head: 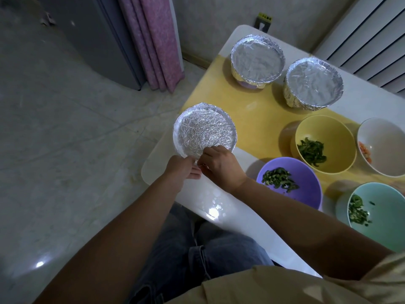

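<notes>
A bowl covered with crinkled aluminium foil (pixel 205 129) sits at the near left corner of the white table (pixel 221 200). Both of my hands are at its near rim. My left hand (pixel 180 167) holds the foil edge from below left, fingers curled under it. My right hand (pixel 220 164) pinches the foil at the same rim from the right. The bowl under the foil is hidden.
Two more foil-covered bowls (pixel 257 60) (pixel 314 83) stand at the back on a yellow mat (pixel 258 119). Open bowls hold chopped greens: yellow (pixel 324 143), purple (pixel 289 185), mint (pixel 377 213). A white bowl (pixel 382 145) with orange pieces is at right. Floor lies left.
</notes>
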Tool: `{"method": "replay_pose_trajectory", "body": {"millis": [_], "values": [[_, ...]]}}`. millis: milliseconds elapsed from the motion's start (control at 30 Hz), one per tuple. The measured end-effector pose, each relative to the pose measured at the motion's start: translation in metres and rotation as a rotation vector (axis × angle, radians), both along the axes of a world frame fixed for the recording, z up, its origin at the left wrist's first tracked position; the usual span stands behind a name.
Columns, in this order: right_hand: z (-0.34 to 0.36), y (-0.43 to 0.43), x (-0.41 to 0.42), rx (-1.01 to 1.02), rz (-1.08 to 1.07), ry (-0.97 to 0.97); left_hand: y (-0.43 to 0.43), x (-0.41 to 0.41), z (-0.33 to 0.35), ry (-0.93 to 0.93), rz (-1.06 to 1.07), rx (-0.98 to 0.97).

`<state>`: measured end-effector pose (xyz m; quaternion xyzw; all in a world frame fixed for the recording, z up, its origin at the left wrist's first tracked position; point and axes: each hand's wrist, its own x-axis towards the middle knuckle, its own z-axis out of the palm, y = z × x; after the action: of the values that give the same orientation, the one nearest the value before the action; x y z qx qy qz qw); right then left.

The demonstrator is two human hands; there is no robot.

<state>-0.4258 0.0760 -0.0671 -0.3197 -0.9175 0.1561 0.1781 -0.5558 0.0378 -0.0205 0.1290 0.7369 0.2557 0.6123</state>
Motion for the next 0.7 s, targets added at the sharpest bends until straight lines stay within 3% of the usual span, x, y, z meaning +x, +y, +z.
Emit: {"method": "replay_pose_trajectory", "body": {"millis": [233,467,700], "values": [[0.001,-0.002,-0.002,-0.043,-0.058,0.019,0.005,-0.002,0.007,0.056,-0.153,0.008],[0.008,0.013,0.020,-0.134,0.074,-0.022,0.009,-0.011,0.004,0.082,-0.158,0.018],[0.005,0.012,0.019,-0.044,0.183,-0.049,0.013,-0.019,-0.011,0.127,-0.118,0.047]]}}
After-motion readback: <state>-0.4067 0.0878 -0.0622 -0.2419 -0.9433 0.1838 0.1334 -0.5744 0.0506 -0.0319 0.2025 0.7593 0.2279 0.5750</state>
